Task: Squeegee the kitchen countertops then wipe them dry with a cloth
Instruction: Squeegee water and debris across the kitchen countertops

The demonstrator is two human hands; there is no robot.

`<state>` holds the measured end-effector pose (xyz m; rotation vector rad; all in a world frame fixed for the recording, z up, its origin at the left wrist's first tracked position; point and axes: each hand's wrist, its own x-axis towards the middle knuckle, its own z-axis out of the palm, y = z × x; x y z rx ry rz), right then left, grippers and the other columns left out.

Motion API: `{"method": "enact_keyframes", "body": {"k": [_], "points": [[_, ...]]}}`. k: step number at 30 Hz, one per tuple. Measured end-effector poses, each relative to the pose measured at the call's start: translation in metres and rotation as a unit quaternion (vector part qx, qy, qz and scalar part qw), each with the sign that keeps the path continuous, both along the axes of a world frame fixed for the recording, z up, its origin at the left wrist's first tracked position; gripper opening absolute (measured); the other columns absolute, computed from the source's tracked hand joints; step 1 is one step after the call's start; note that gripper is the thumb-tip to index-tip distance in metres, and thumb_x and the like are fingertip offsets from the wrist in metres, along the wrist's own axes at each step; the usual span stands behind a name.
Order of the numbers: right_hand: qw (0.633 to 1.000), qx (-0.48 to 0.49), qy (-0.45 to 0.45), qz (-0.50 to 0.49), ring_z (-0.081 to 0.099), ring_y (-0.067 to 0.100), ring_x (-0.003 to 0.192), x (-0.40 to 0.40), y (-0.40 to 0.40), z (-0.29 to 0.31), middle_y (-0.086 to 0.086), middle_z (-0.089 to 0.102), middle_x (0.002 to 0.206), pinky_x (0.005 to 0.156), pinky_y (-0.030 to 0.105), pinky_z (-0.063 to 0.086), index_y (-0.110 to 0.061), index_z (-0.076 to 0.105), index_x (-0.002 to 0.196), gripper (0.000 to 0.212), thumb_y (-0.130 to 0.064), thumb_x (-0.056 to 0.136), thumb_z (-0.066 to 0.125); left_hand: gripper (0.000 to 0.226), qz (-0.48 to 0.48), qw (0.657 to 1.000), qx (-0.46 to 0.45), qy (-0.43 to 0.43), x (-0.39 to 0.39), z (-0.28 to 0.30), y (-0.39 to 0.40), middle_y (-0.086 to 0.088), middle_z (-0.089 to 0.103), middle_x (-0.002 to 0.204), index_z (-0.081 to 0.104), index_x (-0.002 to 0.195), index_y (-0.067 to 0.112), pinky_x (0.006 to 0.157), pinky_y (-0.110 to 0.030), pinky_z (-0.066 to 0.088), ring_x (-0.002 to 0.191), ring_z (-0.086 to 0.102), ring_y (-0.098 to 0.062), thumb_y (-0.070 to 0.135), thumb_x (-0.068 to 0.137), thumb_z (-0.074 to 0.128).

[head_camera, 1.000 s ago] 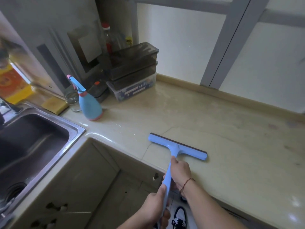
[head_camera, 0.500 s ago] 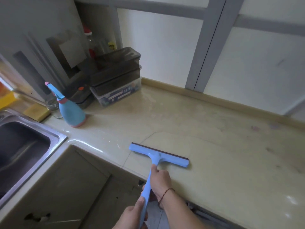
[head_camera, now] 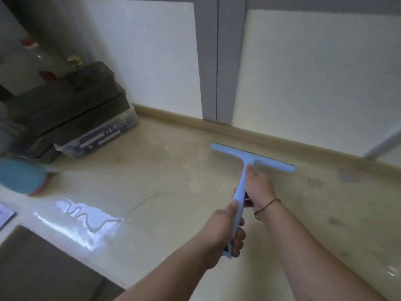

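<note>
Squeegee (head_camera: pixel 249 158) blade lies on the countertop (head_camera: pixel 173 170) close to its back edge; left hand (head_camera: pixel 225 231) grips the handle's end; right hand (head_camera: pixel 259 185) grips it nearer the blade.

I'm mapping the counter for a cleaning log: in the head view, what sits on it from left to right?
Spray bottle → stacked storage boxes → puddle of water → squeegee, gripped by left hand and right hand.

The squeegee (head_camera: pixel 251 157) lies on the countertop (head_camera: pixel 165 181) near the far wall; stacked containers (head_camera: pixel 71 118) stand far left, the spray bottle (head_camera: pixel 20 175) nearer.
</note>
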<state>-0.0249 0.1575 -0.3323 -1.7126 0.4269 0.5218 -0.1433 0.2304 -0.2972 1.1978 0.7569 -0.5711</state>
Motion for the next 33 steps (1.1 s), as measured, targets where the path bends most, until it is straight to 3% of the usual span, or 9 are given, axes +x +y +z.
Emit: {"method": "enact_keyframes", "body": {"k": [2, 6, 9, 15, 26, 30, 33], "points": [[1.000, -0.003, 0.006, 0.009, 0.062, 0.028, 0.053, 0.029, -0.011, -0.001, 0.020, 0.064, 0.073, 0.046, 0.028, 0.049, -0.006, 0.057, 0.076, 0.047, -0.045, 0.098, 0.042, 0.048, 0.000, 1.000, -0.014, 0.004, 0.028, -0.001, -0.014, 0.001, 0.042, 0.049, 0.043, 0.082, 0.013, 0.044, -0.017, 0.027, 0.037, 0.035, -0.012, 0.056, 0.099, 0.031], [0.999, -0.001, 0.032, 0.012, 0.066, 0.032, 0.066, 0.063, -0.018, -0.010, 0.019, 0.068, 0.080, 0.051, 0.033, 0.053, 0.002, 0.064, 0.090, 0.057, -0.049, 0.095, 0.041, 0.049, -0.001, 0.999, -0.036, 0.029, 0.060, -0.004, -0.022, 0.002, 0.043, 0.050, 0.043, 0.081, 0.014, 0.042, -0.017, 0.027, 0.038, 0.036, -0.010, 0.059, 0.097, 0.032], [0.999, -0.006, 0.051, 0.013, 0.068, 0.033, 0.070, 0.072, -0.020, -0.017, 0.019, 0.069, 0.084, 0.051, 0.032, 0.052, -0.001, 0.064, 0.088, 0.052, -0.048, 0.094, 0.043, 0.049, -0.011, 0.995, -0.074, 0.061, 0.068, -0.002, -0.017, 0.001, 0.042, 0.055, 0.042, 0.081, 0.015, 0.043, -0.018, 0.027, 0.043, 0.035, -0.010, 0.060, 0.097, 0.032], [0.997, -0.019, 0.076, 0.011, 0.064, 0.028, 0.060, 0.057, -0.017, -0.009, 0.015, 0.066, 0.075, 0.049, 0.029, 0.050, -0.002, 0.061, 0.087, 0.046, -0.043, 0.097, 0.042, 0.051, -0.011, 0.994, -0.081, 0.074, 0.054, -0.009, -0.018, 0.001, 0.039, 0.053, 0.039, 0.078, 0.015, 0.039, -0.015, 0.026, 0.039, 0.032, -0.010, 0.062, 0.096, 0.030], [0.995, -0.042, 0.088, 0.024, 0.061, 0.025, 0.056, -0.085, 0.000, -0.007, 0.012, 0.063, 0.070, 0.042, 0.023, 0.046, -0.001, 0.059, 0.095, 0.043, -0.041, 0.098, 0.042, 0.050, -0.009, 0.993, -0.092, 0.079, -0.086, -0.023, 0.001, -0.001, 0.037, 0.057, 0.039, 0.083, 0.015, 0.041, -0.015, 0.024, 0.041, 0.030, -0.013, 0.063, 0.095, 0.032], [0.993, -0.043, 0.106, 0.021, 0.068, 0.034, 0.068, -0.142, 0.006, -0.011, 0.023, 0.068, 0.087, 0.048, 0.038, 0.054, 0.002, 0.061, 0.098, 0.055, -0.050, 0.092, 0.044, 0.050, -0.003, 0.994, -0.079, 0.071, -0.145, -0.026, 0.005, -0.003, 0.038, 0.057, 0.041, 0.085, 0.012, 0.040, -0.017, 0.025, 0.039, 0.031, -0.015, 0.060, 0.097, 0.031], [0.993, -0.047, 0.109, 0.023, 0.068, 0.032, 0.060, -0.182, 0.009, -0.007, 0.025, 0.068, 0.085, 0.049, 0.038, 0.054, 0.004, 0.060, 0.096, 0.055, -0.049, 0.094, 0.044, 0.050, 0.001, 0.995, -0.080, 0.059, -0.185, -0.026, 0.006, -0.004, 0.037, 0.054, 0.042, 0.082, 0.011, 0.038, -0.018, 0.024, 0.039, 0.030, -0.016, 0.057, 0.099, 0.030]]}}
